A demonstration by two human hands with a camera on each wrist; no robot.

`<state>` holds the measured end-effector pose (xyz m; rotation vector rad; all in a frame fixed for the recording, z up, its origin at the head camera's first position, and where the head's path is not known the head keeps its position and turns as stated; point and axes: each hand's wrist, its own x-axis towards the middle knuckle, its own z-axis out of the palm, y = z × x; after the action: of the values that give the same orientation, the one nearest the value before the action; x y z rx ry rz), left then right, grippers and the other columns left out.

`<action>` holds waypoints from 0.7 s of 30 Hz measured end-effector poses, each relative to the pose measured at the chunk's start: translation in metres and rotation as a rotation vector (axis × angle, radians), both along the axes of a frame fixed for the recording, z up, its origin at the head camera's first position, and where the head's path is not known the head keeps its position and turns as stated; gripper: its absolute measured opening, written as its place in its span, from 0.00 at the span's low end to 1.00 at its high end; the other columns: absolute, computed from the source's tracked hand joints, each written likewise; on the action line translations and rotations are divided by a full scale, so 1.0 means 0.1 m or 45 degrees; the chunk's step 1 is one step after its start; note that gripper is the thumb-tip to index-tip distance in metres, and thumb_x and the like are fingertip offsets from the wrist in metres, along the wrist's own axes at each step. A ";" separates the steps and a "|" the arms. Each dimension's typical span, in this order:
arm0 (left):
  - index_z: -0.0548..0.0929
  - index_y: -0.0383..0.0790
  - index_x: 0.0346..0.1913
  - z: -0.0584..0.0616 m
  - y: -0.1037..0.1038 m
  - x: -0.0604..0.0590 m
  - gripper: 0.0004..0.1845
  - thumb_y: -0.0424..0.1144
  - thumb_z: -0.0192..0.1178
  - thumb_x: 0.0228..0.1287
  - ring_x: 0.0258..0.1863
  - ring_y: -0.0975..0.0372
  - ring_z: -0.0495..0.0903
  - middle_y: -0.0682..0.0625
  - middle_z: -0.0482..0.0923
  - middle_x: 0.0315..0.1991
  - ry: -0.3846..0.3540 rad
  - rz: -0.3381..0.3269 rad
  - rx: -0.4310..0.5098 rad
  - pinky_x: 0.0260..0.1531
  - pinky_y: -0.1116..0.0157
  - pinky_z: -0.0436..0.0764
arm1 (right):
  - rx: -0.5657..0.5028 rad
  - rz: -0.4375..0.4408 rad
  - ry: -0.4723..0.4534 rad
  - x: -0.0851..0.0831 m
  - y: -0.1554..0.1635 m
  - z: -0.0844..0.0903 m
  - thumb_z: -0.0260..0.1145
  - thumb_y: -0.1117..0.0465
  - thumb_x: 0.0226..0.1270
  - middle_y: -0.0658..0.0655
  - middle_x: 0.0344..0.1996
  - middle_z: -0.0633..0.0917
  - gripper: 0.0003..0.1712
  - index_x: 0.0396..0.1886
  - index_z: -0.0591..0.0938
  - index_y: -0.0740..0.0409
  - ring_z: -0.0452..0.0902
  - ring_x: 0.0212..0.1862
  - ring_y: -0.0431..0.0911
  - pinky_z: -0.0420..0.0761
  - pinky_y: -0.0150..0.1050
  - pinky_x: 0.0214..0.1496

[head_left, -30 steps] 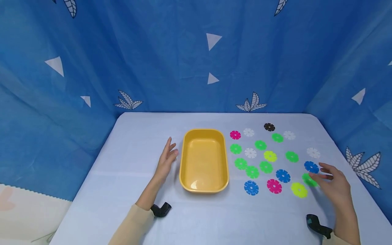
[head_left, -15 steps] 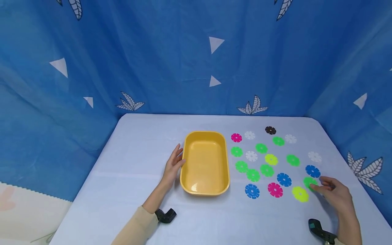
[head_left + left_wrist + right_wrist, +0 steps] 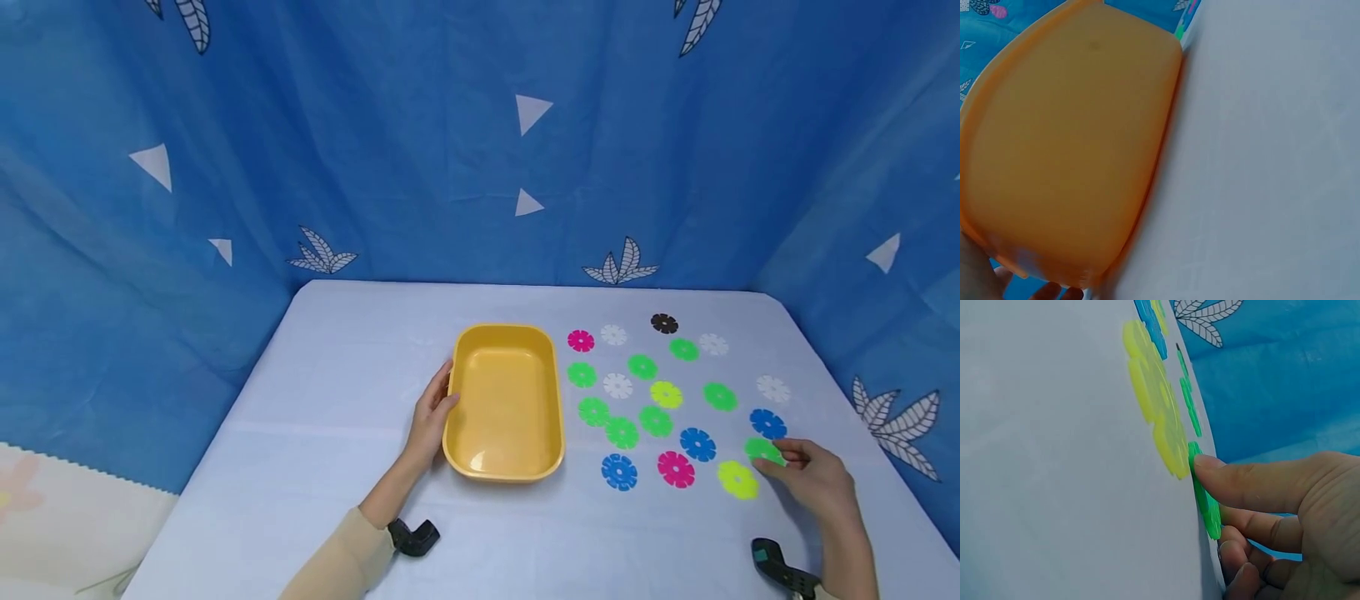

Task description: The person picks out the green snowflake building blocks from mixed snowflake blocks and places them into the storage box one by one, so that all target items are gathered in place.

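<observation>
Right fingers: my thumb (image 3: 1210, 465) lay on top of a green disc (image 3: 1205, 499), the other fingers curled under its edge, so my right hand (image 3: 813, 479) pinched it.
Green disc: it sat on the table (image 3: 337, 350) near the right edge, just beside a yellow disc (image 3: 737, 479) and just in front of a blue disc (image 3: 767, 422).
Left fingers: my left hand (image 3: 432, 414) held the left rim of the tub (image 3: 504, 400), thumb over the lip, fingers along the outside wall.
Tub: yellow, upright on the table, left of the discs.
Other discs: green, white, pink, blue and one black disc (image 3: 663, 323) lay flat, spread between tub and right edge.
Around: a blue curtain (image 3: 450, 150) hung behind the table.
</observation>
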<state>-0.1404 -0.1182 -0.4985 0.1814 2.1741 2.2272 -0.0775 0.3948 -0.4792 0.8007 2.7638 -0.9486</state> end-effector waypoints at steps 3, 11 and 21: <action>0.57 0.45 0.77 -0.01 0.00 0.00 0.30 0.33 0.47 0.74 0.76 0.52 0.55 0.47 0.53 0.78 -0.002 0.007 -0.008 0.67 0.72 0.65 | -0.016 0.011 -0.015 0.00 0.00 -0.01 0.72 0.52 0.58 0.74 0.47 0.73 0.41 0.60 0.67 0.77 0.69 0.46 0.61 0.73 0.45 0.37; 0.58 0.45 0.77 -0.01 -0.01 0.01 0.30 0.34 0.47 0.74 0.76 0.52 0.55 0.48 0.52 0.78 0.016 0.013 -0.013 0.67 0.72 0.64 | 0.036 -0.022 0.063 0.00 -0.04 0.00 0.67 0.61 0.61 0.70 0.40 0.75 0.29 0.57 0.69 0.73 0.69 0.41 0.58 0.68 0.36 0.30; 0.58 0.44 0.76 0.00 0.00 0.01 0.29 0.32 0.47 0.74 0.76 0.53 0.54 0.47 0.53 0.78 0.006 0.023 0.005 0.62 0.79 0.65 | -0.101 -0.122 0.019 0.00 -0.01 0.10 0.64 0.68 0.64 0.64 0.35 0.80 0.26 0.59 0.71 0.76 0.79 0.25 0.42 0.79 0.32 0.20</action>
<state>-0.1397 -0.1180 -0.4986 0.1678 2.1829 2.2425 -0.0776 0.3943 -0.4693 0.9243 2.7022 -1.0784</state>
